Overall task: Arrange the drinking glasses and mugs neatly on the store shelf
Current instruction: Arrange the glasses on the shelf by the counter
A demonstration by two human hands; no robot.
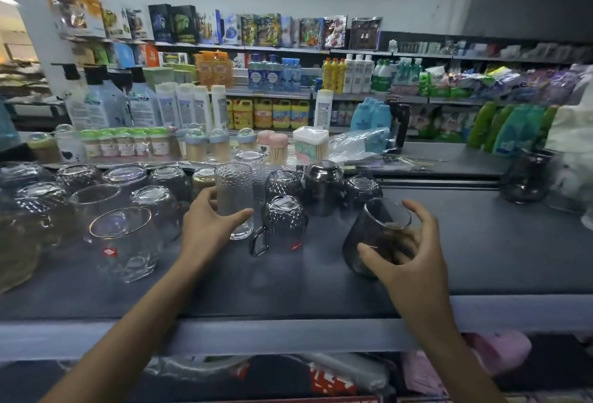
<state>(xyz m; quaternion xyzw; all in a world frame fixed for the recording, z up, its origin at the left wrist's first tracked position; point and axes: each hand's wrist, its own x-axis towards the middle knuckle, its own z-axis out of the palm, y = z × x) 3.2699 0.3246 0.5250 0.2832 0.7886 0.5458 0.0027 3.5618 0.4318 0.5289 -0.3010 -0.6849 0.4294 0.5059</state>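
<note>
Store aisle, grey shelf (481, 258) crowded with glassware. Left hand (208, 223) fingers (210, 194) curl round the tall textured glass (233, 191), upright mid-shelf. Right hand (410, 251) grips the tilted smoky glass (375, 232), just right of an upturned handled mug (284, 226).
</note>
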